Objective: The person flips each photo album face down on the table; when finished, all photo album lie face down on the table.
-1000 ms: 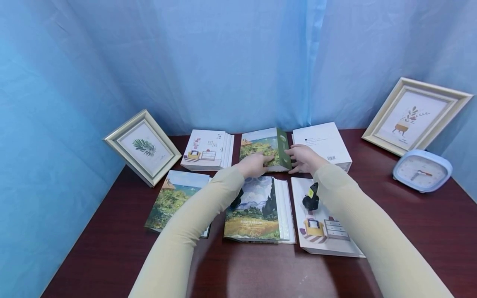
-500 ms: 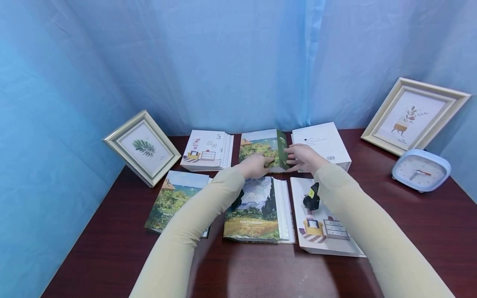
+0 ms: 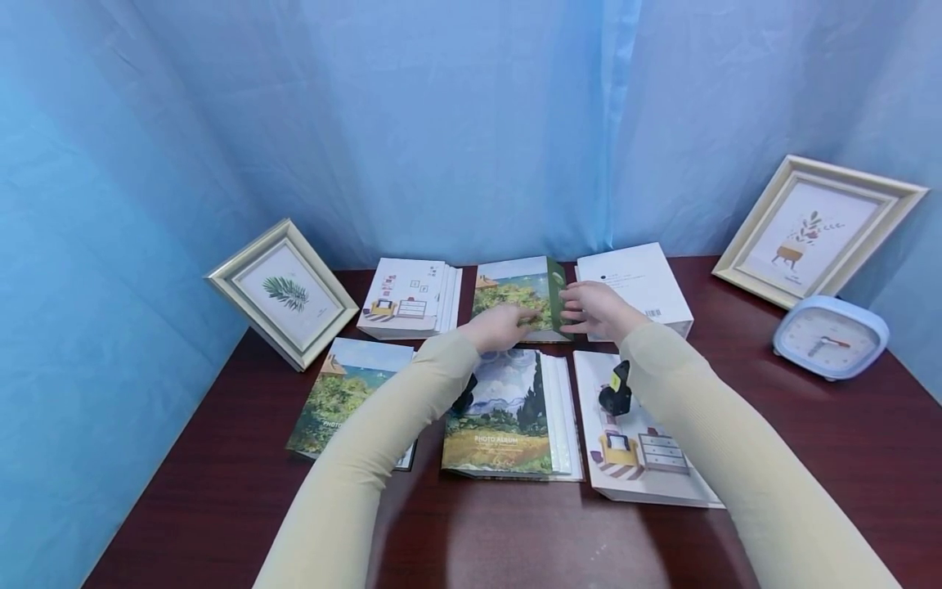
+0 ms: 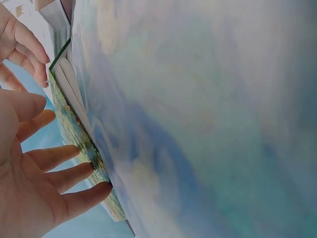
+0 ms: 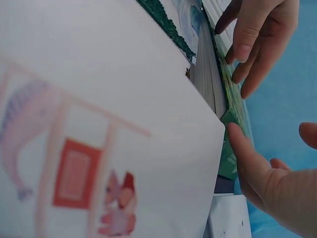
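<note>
A photo album (image 3: 515, 282) with a painted seaside garden cover and a green spine lies in the middle of the back row. My left hand (image 3: 500, 325) reaches over it from the front, and its spread fingertips touch the cover, as the left wrist view shows of that hand (image 4: 37, 183). At the album's right side is my right hand (image 3: 599, 307), fingers extended. In the right wrist view that hand (image 5: 270, 181) has a fingertip right at the green spine (image 5: 229, 158). Under my forearms lie a landscape-covered photo album (image 3: 500, 442) and a white album (image 3: 648, 458) with furniture drawings.
Another garden-covered album (image 3: 338, 401) lies front left. White albums lie back left (image 3: 401, 286) and back right (image 3: 640, 278). A leaf-print picture frame (image 3: 287, 290) leans at left; a plant-print frame (image 3: 817, 229) and a blue clock (image 3: 832, 337) stand at right. A blue curtain (image 3: 441, 123) hangs behind.
The middle album's top edge sits slightly lower, and less of its green spine shows. My right fingers have shifted a little left along that side; my left hand has hardly moved.
</note>
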Available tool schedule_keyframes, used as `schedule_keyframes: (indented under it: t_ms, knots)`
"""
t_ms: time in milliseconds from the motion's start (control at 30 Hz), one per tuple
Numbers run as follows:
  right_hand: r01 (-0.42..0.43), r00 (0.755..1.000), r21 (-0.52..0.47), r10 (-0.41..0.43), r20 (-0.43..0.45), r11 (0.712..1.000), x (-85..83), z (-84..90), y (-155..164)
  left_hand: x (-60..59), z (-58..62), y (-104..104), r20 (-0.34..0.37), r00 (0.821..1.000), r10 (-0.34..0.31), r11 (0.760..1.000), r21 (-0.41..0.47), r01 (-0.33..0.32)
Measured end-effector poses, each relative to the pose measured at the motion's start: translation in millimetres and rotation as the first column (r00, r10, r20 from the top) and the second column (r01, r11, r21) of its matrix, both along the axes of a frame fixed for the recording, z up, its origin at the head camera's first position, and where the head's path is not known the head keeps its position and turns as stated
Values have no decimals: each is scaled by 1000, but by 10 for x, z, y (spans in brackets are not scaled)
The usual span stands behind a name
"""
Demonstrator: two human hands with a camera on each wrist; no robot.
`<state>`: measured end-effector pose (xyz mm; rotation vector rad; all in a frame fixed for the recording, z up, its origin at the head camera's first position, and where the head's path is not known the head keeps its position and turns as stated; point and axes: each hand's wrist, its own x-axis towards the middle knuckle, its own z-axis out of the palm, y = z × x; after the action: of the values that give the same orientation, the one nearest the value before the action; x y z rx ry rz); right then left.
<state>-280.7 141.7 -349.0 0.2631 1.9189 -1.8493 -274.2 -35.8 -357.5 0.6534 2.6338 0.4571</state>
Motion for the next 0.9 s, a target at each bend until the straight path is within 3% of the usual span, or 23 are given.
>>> schedule_keyframes:
  t_ms: [533,900]
  knots:
    - [-43,998,5,44,-55,999,24,34,-14,17,63,-239,-118,991,65,996,75,-57]
    - [-98,991,-16,96,-88,995,71,110,-167,-6,73,-499,-142,978,150,981,147,-129]
